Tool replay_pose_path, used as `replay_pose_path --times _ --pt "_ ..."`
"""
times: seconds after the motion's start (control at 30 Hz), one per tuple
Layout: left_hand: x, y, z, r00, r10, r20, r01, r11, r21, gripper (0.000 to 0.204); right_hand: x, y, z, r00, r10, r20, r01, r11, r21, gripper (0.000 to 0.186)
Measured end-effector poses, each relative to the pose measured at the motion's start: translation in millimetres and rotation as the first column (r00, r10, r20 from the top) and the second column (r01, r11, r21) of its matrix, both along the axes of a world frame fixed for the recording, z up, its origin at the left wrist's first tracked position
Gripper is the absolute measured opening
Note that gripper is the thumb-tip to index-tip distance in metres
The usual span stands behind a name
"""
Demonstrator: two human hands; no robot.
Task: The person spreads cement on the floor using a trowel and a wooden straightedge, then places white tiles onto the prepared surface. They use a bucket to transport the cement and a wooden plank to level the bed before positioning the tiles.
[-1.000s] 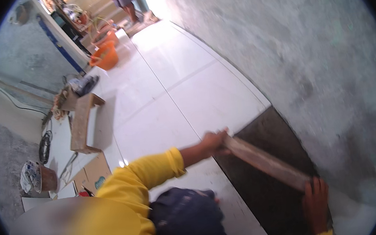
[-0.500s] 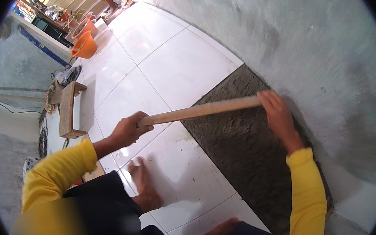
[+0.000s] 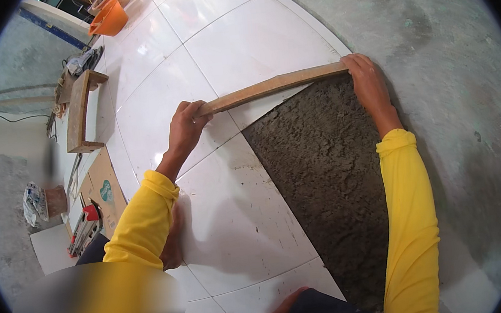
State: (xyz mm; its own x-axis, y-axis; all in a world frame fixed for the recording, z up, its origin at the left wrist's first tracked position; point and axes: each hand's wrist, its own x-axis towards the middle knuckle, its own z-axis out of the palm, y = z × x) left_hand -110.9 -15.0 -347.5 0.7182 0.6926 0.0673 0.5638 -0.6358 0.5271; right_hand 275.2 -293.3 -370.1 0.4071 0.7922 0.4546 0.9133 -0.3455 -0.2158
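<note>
Bar point(image 3: 274, 86) of wood, head view: gripped at both ends, one hand per end. Left end is clamped in the left hand point(image 3: 185, 129), thumb and fingers closed round it; right end is clamped in the right hand point(image 3: 370, 87), fingers laid over the top, thumb hidden.

Key relation: the bar's long axis is set left to right, right end slightly farther out than left. The far end of the grey mortar patch point(image 3: 323, 161) is spanned by its right part, white floor tiles point(image 3: 232, 218) by its left part. The patch is stretched near to far, so bar and patch are set roughly crosswise. Nearly all the mortar is left on the near side of the bar, between the tile edge and the right sleeve point(image 3: 410, 213). Right hand is placed nearer to the mortar, beside the wall point(image 3: 454, 76); left hand is held over tile, apart from the patch. Whether the bar's underside is touching mortar or tile cannot be told.

Around: mortar surface is left rough, lumpy. At far left, a low wooden bench point(image 3: 78, 116) and an orange bucket point(image 3: 109, 19) are stood on the floor; nearer, a tool with a red part point(image 3: 92, 212) is laid beside brown cardboard point(image 3: 99, 183).
</note>
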Motion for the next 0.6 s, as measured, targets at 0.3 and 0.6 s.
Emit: replay_pose_path --times 0.3,0.6 --pt "-3 -51 7 0.990 -0.140 0.009 0.140 0.985 -0.102 0.034 1 -66 24 0.999 -0.002 0.046 0.014 0.969 -0.246 0.036" --pt "3 -72 -8 0.993 -0.122 0.000 0.121 0.990 -0.070 0.034 -13 -103 20 0.990 -0.084 0.115 0.113 0.956 -0.270 0.035"
